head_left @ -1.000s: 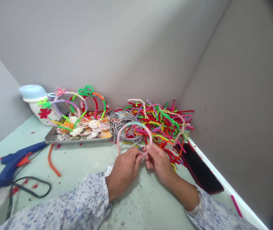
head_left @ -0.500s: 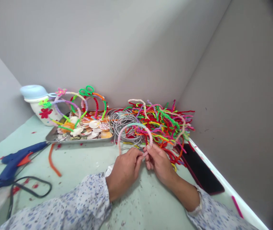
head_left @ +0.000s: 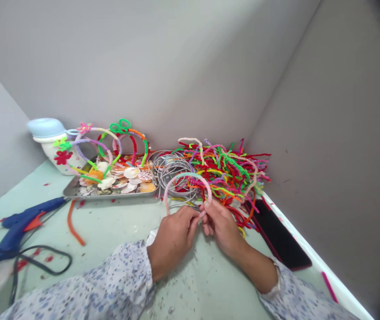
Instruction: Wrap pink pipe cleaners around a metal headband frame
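One arched, fuzzy pink-and-mint band (head_left: 167, 191): your right hand (head_left: 223, 229), grip closed on its pink end, apparently steadying it; your left hand (head_left: 172, 235), grip pinched tight there too.

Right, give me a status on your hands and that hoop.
Left hand, right hand: closed on pastel hoop. Hoop arches beyond hands. Wire coil, pipe-cleaner pile behind it.

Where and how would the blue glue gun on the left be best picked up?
Probably by its handle, the left hand coming from the near side: the glue gun lies flat, handle angled toward the near left, nozzle pointing away to the tray. The black cord loops beside the handle, so avoid snagging it.
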A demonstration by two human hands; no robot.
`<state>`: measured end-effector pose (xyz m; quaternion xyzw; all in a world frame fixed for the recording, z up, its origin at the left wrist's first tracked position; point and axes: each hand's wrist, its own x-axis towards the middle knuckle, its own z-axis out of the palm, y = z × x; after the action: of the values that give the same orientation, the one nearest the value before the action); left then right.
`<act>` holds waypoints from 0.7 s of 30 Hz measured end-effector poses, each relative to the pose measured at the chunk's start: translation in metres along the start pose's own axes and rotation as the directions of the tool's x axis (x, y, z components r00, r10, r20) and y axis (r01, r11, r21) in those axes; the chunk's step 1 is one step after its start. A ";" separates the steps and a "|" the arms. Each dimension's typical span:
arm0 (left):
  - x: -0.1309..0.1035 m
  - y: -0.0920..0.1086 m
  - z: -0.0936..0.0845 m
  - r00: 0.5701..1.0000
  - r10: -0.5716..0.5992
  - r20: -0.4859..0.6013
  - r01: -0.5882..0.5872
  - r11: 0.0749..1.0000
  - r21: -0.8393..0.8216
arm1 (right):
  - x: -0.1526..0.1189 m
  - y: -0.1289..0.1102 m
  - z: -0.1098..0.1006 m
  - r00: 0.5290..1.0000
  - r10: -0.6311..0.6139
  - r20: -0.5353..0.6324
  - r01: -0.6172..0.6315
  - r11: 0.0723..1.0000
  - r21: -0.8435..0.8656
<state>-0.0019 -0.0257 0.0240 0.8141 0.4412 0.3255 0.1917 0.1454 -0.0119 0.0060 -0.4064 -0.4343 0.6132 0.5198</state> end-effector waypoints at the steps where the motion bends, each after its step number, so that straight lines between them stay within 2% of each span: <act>1: 0.000 0.000 0.000 1.000 0.000 0.004 0.000 1.000 0.004 | 0.000 0.000 0.000 1.000 0.000 0.003 0.000 1.000 0.003; 12: 0.001 0.001 0.002 0.998 -0.062 -0.019 0.064 0.996 0.066 | -0.001 0.000 0.002 1.000 0.006 0.020 -0.006 1.000 -0.005; 21: 0.000 0.003 0.000 1.000 -0.020 -0.018 0.019 0.998 -0.061 | 0.001 0.000 0.000 1.000 -0.017 -0.012 0.017 1.000 0.021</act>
<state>-0.0003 -0.0271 0.0262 0.8006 0.4406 0.3442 0.2154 0.1453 -0.0113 0.0062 -0.4009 -0.4284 0.6107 0.5318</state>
